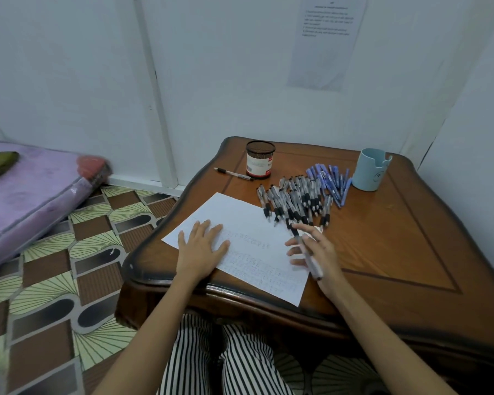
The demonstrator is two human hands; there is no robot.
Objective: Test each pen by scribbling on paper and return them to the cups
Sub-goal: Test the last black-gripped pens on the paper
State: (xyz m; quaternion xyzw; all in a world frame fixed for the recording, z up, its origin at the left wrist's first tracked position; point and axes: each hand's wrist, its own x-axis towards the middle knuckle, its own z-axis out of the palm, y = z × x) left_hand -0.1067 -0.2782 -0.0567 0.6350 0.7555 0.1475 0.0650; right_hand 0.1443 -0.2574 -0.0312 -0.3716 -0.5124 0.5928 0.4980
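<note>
The left hand (201,246) lies flat on the near left part of the paper (240,220), with its fingers straight and spread. The right hand (315,249) holds 1 pen (308,256) at the right edge of the paper. The thumb and first finger seem to pinch it, and the other fingers are spread out over the paper. The pen slants, with its dark grip end far and left and its other end near and right. The paper lies on the near left part of the brown table (382,238) and has faint scribbles on it. Just past the right hand is a pile of black pens (294,198), and a pile of blue pens (331,178) touches it on the far right. A blue cup (371,169) stands just right of the blue pens. A mesh cup (260,159) stands at the far left of the table, and a lone pen (233,173) lies just left of it. A purple mattress (26,189) lies on the floor at the left. A printed sheet (325,38) hangs on the far wall.
</note>
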